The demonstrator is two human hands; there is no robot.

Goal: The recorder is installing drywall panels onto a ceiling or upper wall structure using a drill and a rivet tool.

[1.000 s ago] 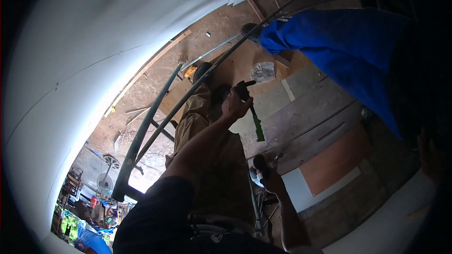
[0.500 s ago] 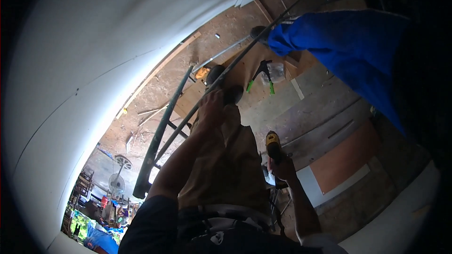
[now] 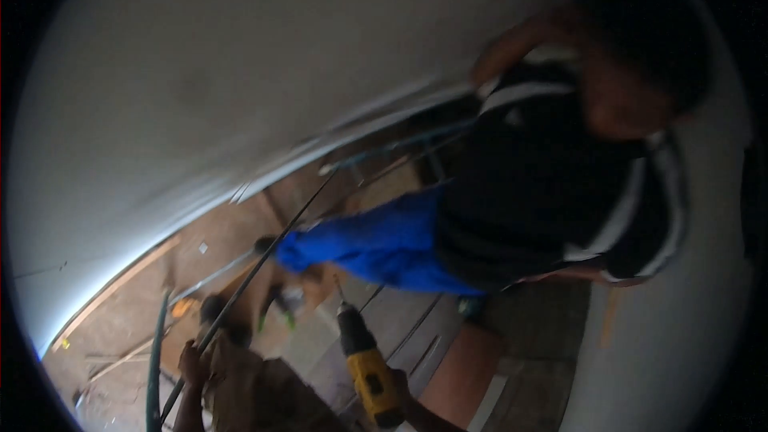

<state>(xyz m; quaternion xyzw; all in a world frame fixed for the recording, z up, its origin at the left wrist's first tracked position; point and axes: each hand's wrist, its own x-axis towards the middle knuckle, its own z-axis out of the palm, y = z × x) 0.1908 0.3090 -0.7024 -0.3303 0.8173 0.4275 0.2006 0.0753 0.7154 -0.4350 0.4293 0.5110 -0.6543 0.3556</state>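
Observation:
My right hand (image 3: 402,392) is wrapped round the grip of a yellow and black cordless drill (image 3: 370,376). A thin bit (image 3: 339,286) sticks out of its chuck and points up and away from me. Lower left, my left hand (image 3: 191,362) is closed on a long dark metal bar (image 3: 240,292), which slants up to the right. Just left of that hand stands a green metal post (image 3: 155,368). My brown trousers show between my hands. The picture is dim and partly smeared by motion.
A co-worker in a black striped shirt (image 3: 520,184) and blue trousers (image 3: 368,244) stands close on the right. A big pale panel (image 3: 200,72) curves across the left and top. A green-handled tool (image 3: 276,312), an orange item (image 3: 184,306) and wood strips (image 3: 120,358) lie below.
My view has swung up and to the right, bringing the co-worker's upper body in. The drill is raised, its bit now pointing away from me. My left hand stays at the bar.

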